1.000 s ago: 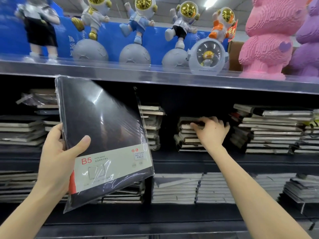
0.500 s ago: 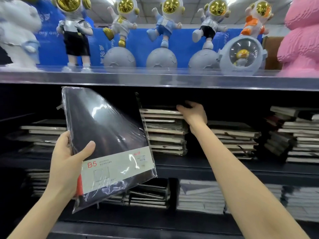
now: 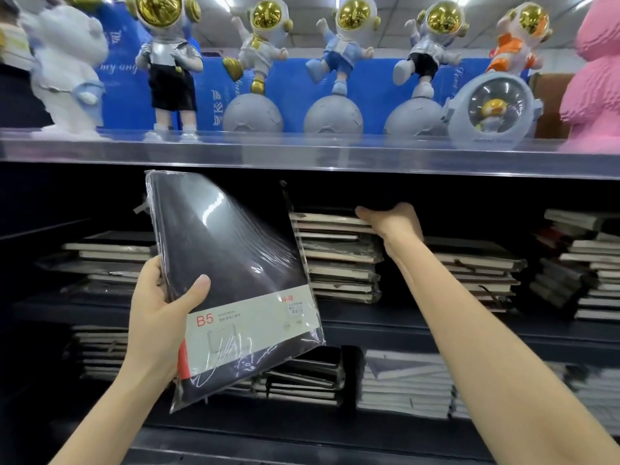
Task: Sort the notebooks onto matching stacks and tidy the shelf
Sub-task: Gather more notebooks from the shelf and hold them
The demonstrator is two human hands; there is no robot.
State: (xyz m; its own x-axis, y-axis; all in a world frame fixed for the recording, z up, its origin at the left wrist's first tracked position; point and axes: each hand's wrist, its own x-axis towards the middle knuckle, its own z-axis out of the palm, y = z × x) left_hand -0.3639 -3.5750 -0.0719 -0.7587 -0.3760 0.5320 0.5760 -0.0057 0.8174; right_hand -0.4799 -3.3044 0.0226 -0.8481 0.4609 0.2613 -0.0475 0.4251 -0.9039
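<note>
The left hand grasps a plastic-wrapped black B5 notebook by its left edge, thumb on the cover, fingers clenched behind it. The notebook is held tilted in front of the middle shelf. The right hand reaches to the centre stack on that shelf. Its fingers curl over the top notebook and its thumb grips the front edge. Astronaut figurines stand along the upper shelf.

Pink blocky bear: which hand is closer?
Right. The right hand, gripping a notebook stack, is below-left of the pink blocky bear; the left hand, holding a black plastic-wrapped notebook, farther left.
</note>
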